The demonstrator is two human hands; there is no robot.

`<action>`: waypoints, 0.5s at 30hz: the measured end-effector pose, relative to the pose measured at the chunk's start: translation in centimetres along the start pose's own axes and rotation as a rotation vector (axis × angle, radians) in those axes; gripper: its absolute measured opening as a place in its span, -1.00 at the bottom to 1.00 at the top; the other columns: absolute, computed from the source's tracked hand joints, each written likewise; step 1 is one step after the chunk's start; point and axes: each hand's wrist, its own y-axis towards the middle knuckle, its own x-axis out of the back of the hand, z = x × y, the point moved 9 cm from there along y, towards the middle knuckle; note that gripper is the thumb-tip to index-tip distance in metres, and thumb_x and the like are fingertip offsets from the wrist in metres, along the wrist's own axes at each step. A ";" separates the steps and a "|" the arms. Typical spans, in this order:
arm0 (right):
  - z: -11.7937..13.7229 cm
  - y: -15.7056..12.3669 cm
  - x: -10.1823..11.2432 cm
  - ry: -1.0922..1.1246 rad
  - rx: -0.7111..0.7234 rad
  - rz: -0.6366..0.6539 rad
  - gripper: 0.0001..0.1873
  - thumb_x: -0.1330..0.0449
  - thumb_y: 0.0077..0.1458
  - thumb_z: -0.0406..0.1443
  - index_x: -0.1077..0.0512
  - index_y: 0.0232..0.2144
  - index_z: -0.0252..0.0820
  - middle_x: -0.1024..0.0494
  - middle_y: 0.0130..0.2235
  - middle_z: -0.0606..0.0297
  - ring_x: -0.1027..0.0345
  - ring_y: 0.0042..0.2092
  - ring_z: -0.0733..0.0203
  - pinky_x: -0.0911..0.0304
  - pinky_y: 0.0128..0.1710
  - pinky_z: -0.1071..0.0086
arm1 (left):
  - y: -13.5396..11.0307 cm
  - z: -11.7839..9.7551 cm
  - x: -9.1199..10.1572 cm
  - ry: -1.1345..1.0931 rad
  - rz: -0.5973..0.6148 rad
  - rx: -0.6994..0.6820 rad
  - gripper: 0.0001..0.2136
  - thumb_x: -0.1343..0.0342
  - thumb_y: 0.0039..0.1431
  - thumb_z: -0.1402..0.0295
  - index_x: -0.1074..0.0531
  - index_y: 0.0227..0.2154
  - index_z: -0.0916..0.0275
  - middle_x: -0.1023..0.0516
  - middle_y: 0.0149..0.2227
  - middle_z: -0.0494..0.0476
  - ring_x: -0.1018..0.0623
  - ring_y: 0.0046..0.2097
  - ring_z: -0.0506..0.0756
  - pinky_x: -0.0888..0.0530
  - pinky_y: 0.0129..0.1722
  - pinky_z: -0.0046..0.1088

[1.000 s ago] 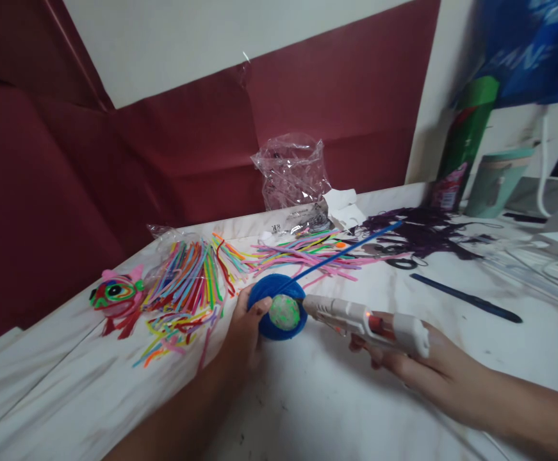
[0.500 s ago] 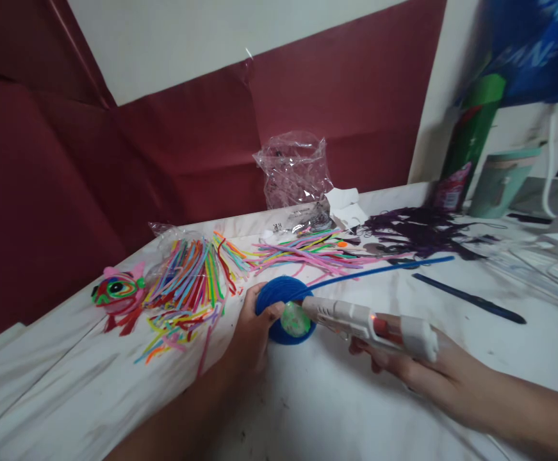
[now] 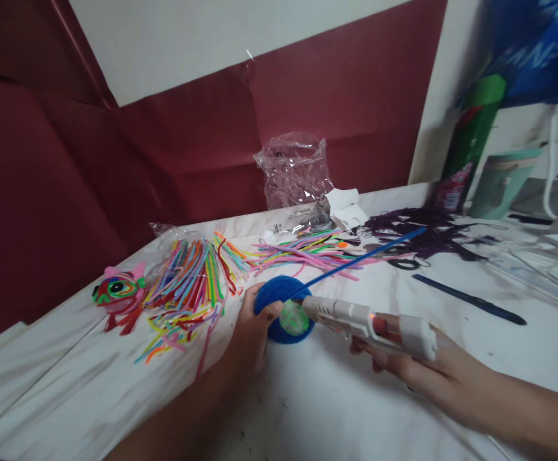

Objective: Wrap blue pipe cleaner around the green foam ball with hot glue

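My left hand [image 3: 254, 323] is closed around the left side of a ball [image 3: 281, 289] wrapped in blue pipe cleaner, its thumb pressing on the front. A pale green patch [image 3: 294, 318] of the ball shows bare. From the wrapping a loose blue pipe cleaner [image 3: 365, 258] sticks out up and to the right. My right hand [image 3: 394, 358] grips a white hot glue gun [image 3: 346, 317] with a small orange light on its side. The gun's nozzle points left at the edge between blue wrapping and bare patch; whether it touches is hard to tell.
On the left stands a pink pipe-cleaner figure [image 3: 119, 294] beside a fan of coloured pipe cleaners [image 3: 187, 275]. Behind lie more loose pipe cleaners [image 3: 302, 250], a clear plastic bag [image 3: 295, 169] and purple strands [image 3: 418, 234]. A dark blue strip [image 3: 468, 299] and a green cup [image 3: 504, 182] are right.
The free end of the blue pipe cleaner has swung upward and a little left. Both hands, the ball and the glue gun have stayed almost where they were.
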 end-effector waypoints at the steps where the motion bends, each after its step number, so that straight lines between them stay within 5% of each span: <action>1: -0.1 -0.1 -0.1 0.009 -0.011 0.004 -0.77 -0.07 0.23 -0.21 -0.50 -0.34 -0.13 -0.60 -0.41 0.25 -0.48 -0.42 0.17 -0.44 -0.47 0.43 | 0.0 0.0 0.0 0.019 0.006 -0.008 -0.45 -0.31 -0.17 0.26 -0.34 -0.05 0.18 -0.55 -0.21 0.12 -0.54 -0.19 0.18 -0.45 -0.16 -0.30; 15: 0.6 -0.1 0.1 -0.066 0.046 -0.029 -0.76 -0.01 0.21 -0.28 -0.46 -0.39 -0.14 -0.59 -0.44 0.24 -0.47 -0.46 0.19 -0.41 -0.51 0.47 | -0.1 -0.2 0.2 -0.036 -0.014 0.006 -0.47 -0.30 -0.16 0.25 -0.33 -0.07 0.19 -0.58 -0.22 0.11 -0.55 -0.23 0.15 -0.47 -0.21 -0.34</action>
